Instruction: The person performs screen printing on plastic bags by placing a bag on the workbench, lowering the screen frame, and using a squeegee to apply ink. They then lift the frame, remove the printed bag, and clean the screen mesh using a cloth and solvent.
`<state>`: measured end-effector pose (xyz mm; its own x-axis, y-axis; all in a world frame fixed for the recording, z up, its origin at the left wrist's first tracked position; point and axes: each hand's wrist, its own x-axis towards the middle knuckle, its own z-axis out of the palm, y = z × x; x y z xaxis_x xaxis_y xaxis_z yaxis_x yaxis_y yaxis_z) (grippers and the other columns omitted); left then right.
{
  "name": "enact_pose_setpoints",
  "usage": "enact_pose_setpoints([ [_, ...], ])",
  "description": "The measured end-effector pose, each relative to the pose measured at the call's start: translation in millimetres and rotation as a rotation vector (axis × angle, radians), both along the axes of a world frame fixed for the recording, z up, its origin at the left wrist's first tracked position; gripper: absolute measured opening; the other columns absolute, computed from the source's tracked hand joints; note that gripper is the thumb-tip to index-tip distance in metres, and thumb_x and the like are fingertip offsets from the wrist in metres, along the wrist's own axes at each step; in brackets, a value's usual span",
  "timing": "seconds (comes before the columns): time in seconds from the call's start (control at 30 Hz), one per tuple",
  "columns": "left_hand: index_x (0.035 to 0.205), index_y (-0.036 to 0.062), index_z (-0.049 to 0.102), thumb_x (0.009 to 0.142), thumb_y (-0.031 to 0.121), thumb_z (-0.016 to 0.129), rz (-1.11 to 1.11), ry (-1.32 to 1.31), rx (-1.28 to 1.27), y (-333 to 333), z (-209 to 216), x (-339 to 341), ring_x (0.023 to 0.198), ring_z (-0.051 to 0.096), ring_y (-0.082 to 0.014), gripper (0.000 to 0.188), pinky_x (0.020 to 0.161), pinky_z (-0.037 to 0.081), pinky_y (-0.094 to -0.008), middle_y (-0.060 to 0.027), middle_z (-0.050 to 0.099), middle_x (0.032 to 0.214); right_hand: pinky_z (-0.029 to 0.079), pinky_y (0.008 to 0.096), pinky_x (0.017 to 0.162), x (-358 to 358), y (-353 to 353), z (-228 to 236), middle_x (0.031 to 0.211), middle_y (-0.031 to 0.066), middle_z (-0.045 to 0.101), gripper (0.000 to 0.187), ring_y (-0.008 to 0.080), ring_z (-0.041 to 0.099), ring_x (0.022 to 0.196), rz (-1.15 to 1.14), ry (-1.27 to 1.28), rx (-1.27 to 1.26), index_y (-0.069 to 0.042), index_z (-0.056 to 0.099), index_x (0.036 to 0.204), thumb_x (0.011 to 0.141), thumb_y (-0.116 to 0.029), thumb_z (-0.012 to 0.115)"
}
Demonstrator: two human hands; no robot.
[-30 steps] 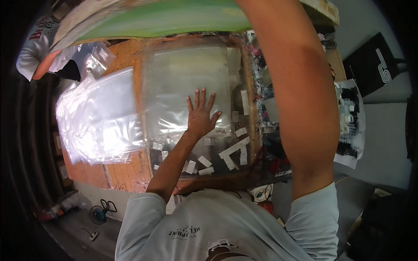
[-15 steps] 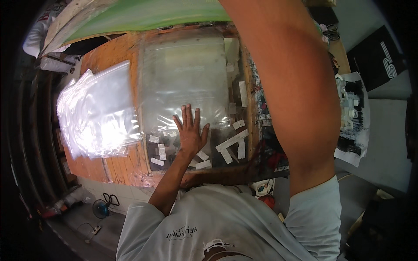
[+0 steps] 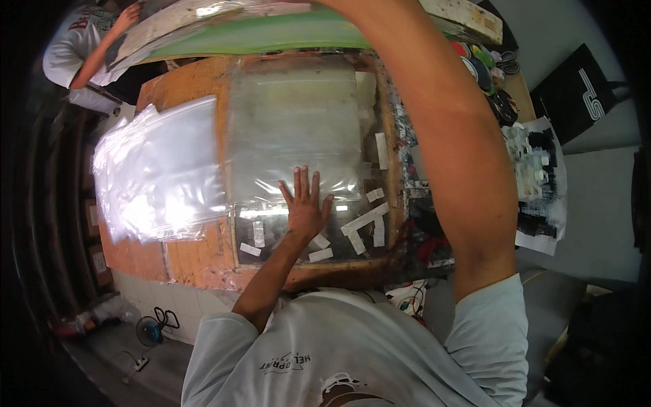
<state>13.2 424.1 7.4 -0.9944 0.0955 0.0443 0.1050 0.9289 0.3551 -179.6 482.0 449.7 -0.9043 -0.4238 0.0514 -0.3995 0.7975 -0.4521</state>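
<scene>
My left hand [image 3: 307, 207] lies flat with fingers spread on a clear plastic bag [image 3: 295, 136], pressing near its lower edge. The bag lies on a glass-like panel set in the wooden table [image 3: 183, 261]. My right arm [image 3: 468, 142] is raised and reaches up past the top of the picture, so the right hand is out of sight. Beyond the bag, a wooden-edged frame with green mesh [image 3: 271, 37] stands tilted up along the far side. To the left lies a fanned stack of shiny clear plastic bags [image 3: 163, 163].
Pale tape strips [image 3: 364, 218] are scattered on the panel near my hand. Ink-smeared paper [image 3: 542, 224] with white plastic parts, scissors [image 3: 507, 62] and tape rolls [image 3: 478, 71] lie at the right. Another person's arm [image 3: 102, 54] is at the far left. A small fan [image 3: 150, 331] stands on the floor.
The view has shifted, showing more of the raised frame's top edge. The other person's arm and hand have come into view at the far left. My left hand stays flat on the bag.
</scene>
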Motion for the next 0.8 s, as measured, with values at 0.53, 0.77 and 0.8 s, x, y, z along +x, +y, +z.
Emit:
enact_pose_setpoints([
  [0.53,0.156,0.0032,0.035,0.101,0.020,0.060,0.109,0.276,1.022,-25,120,24,0.150,0.034,-0.0330,0.063,0.124,0.021,-0.0527,-0.0210,0.036,0.161,0.041,0.0523,0.088,74,9,-136,0.090,0.0184,0.066,0.046,0.0315,0.063,0.094,0.049,0.641,-0.057,-0.004,0.071,0.116,0.097,-0.044,0.060],
  [0.77,0.124,0.0140,0.049,0.098,0.053,0.063,0.848,-0.457,2.058,-49,105,93,0.125,0.050,-0.0265,0.048,0.110,0.038,-0.0595,-0.0066,0.053,0.125,0.036,0.0486,0.087,166,23,-323,0.094,0.0107,0.053,0.061,0.0282,0.052,0.093,0.107,0.355,0.130,-0.010,0.052,0.146,0.087,-0.008,0.067],
  [0.8,0.118,0.0162,0.049,0.098,0.051,0.064,0.934,-0.488,2.021,-48,90,91,0.124,0.051,-0.0260,0.044,0.110,0.034,-0.0641,-0.0057,0.052,0.122,0.036,0.0483,0.087,165,24,-342,0.095,0.0107,0.053,0.063,0.0281,0.052,0.094,0.111,0.345,0.162,-0.010,0.051,0.147,0.086,-0.006,0.067],
])
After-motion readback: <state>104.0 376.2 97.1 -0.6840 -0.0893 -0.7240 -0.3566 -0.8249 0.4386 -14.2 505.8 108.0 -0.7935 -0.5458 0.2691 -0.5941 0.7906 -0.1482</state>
